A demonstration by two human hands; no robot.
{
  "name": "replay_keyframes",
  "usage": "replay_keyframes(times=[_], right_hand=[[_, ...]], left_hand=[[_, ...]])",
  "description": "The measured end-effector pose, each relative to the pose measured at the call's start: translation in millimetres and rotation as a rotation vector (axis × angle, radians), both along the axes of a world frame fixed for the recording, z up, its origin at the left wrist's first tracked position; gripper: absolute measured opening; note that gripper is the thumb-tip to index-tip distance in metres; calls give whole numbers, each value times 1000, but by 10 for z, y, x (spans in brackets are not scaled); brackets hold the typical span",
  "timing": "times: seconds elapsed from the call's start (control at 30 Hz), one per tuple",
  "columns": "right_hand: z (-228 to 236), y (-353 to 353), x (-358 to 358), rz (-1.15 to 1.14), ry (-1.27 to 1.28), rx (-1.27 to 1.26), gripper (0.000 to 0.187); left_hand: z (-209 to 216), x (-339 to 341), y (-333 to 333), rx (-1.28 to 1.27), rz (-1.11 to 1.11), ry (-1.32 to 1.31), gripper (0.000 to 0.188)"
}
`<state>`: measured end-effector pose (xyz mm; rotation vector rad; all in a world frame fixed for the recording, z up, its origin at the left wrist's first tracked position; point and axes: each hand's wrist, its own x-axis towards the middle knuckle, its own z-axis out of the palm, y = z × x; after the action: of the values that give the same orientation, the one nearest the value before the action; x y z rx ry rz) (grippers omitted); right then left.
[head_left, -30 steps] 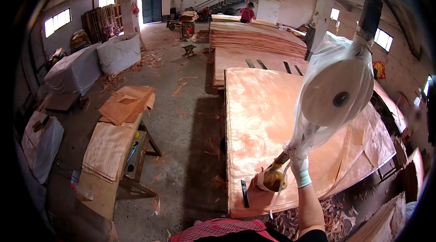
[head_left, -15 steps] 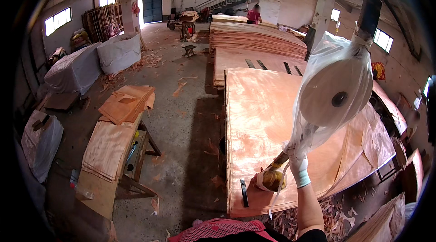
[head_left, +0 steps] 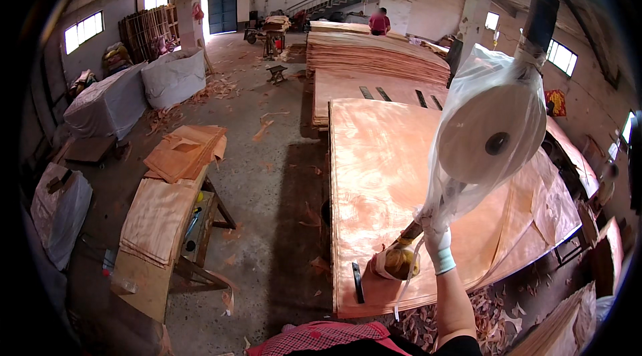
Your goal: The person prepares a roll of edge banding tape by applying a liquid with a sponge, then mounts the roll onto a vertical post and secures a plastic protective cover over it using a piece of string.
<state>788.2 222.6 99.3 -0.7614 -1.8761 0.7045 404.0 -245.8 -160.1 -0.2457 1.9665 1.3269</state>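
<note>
My right hand (head_left: pixel 438 241), in a white glove with a pale green cuff, is closed round the lower end of a tape dispenser. Its large white tape roll (head_left: pixel 485 135) is wrapped in a clear plastic bag (head_left: pixel 455 92), tilted over a stack of reddish wood veneer sheets (head_left: pixel 374 162). Below the hand, at the dispenser's lower end, is a round holder with a yellowish inside (head_left: pixel 400 264). A thin white strip (head_left: pixel 402 296) hangs beside it past the stack's near edge. My left hand is out of view.
A black flat bar (head_left: pixel 358 282) lies on the stack's near left corner. More veneer stacks (head_left: pixel 374 55) stand beyond, with a person (head_left: pixel 379 22) in red behind. To the left is a trestle bench (head_left: pixel 157 215) with veneer pieces. Wood scraps (head_left: pixel 491 319) cover the floor at right.
The view has shifted very slightly. My right hand and the dispenser stay nearly in place. The far person has straightened and moved a little right.
</note>
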Motion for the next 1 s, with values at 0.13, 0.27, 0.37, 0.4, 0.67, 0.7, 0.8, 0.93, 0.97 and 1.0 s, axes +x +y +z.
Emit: replay_keyframes(times=[0.13,0.27,0.37,0.4,0.67,0.7,0.8,0.93,0.97,1.0], right_hand=[[-133,88,48,-17,28,-28,35],[138,-90,-83,-83,-65,77,30],[55,-50,7,-121,-137,61,26],[5,-3,36,-130,-162,85,27],[166,-45,-59,-129,-206,178,26],[212,-74,-72,-108,-187,129,26],[129,-16,-32,-81,-139,17,27],[239,-90,-11,-58,-124,-43,34],[214,-75,1,-52,-120,-82,37],[197,-64,-9,-40,-113,-123,39]], left_hand=[[-18,11,-14,7,0,3,67],[-38,9,-92,13,5,17,67],[-15,-13,-51,14,-34,40,68],[7,-13,-23,15,-49,51,68],[825,235,941,405,-380,269,68],[1093,377,1281,517,-457,290,69],[2019,966,2513,882,-693,317,88],[2923,1685,3773,1147,-1103,420,127],[3123,1852,4045,1237,-1152,615,115],[3257,1926,4244,1215,-1295,590,98]])
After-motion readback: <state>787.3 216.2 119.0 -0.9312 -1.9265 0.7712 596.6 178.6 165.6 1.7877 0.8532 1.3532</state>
